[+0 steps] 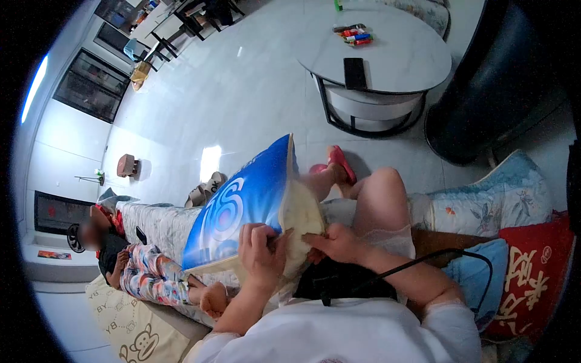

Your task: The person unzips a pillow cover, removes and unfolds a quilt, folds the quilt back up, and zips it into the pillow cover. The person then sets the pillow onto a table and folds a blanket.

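Cushion [233, 212], a single one, leans across the person's lap [339, 279], blue face turned left, apparently propped so that its cream side [305, 209] comes within grasp. The left hand [263, 251] curls its fingers at the seam, seeming to pinch it; the right hand [336, 243] pinches the cream side between thumb and fingers, perhaps to hold it taut. To the right lies one red pillow [532, 278]. Farther off, one tabletop [414, 57] carries one black phone [355, 73] and several colourful packets [357, 37], too small to count surely.

Blue, white-lettered cushion [239, 209] — plump, cream-sided, tilted in front of the wearer [357, 330] — its seam hard to make out.
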Demonstrator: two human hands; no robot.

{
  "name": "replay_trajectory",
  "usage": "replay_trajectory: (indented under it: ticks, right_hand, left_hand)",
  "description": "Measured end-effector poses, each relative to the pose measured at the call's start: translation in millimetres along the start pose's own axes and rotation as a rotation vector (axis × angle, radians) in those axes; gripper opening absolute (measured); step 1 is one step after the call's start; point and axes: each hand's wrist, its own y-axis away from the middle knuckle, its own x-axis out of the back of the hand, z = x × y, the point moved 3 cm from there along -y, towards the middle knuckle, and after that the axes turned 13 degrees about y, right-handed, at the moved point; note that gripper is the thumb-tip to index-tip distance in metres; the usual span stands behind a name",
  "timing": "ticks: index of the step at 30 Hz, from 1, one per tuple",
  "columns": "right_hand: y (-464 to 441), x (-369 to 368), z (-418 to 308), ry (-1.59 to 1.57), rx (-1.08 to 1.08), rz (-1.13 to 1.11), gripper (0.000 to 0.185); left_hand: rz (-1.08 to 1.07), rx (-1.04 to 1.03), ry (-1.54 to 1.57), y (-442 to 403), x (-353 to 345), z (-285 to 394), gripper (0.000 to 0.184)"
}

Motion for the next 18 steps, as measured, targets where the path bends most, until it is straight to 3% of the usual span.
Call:
replay_trajectory:
  ticks: [1,2,3,7,9,13,16,18]
  right_hand:
    - [-2.9,-1.4,0.8,0.002,0.003,-0.002,0.04]
    - [-6.2,-2.9,1.5,0.199,0.077,0.005,0.038]
    - [-8.4,-5.2,-1.9,0.397,0.152,0.013,0.036]
    - [-24.1,-15.6,-12.2,0.657,0.126,0.021,0.028]
    - [-27.3,-19.0,-16.2,0.885,0.457,0.449,0.026]
    - [-34.8,-18.1,2.0,0.524,0.326,0.428,0.03]
    - [-22.9,-15.0,-5.8,0.462,0.573,0.617,0.053]
    - [-14.1,-13.4,-13.2,0.564,0.609,0.648,0.041]
  left_hand:
    - [-0.043,0.011,-0.087,-2.9,0.8,2.7,0.023]
    - [-0.086,0.024,-0.176,-4.5,0.9,4.1,0.023]
    - [-0.083,0.023,-0.179,-5.4,1.3,3.6,0.023]
    - [-0.19,-0.044,-0.042,-10.1,-0.7,5.9,0.029]
    - [-0.221,-0.046,0.075,-8.7,-4.6,8.7,0.03]
    - [-0.207,-0.082,0.078,-5.5,-21.8,2.8,0.029]
    - [-0.177,-0.117,0.078,-2.6,-24.4,-4.9,0.028]
    - [-0.178,-0.108,0.1,-1.2,-23.7,-6.4,0.028]
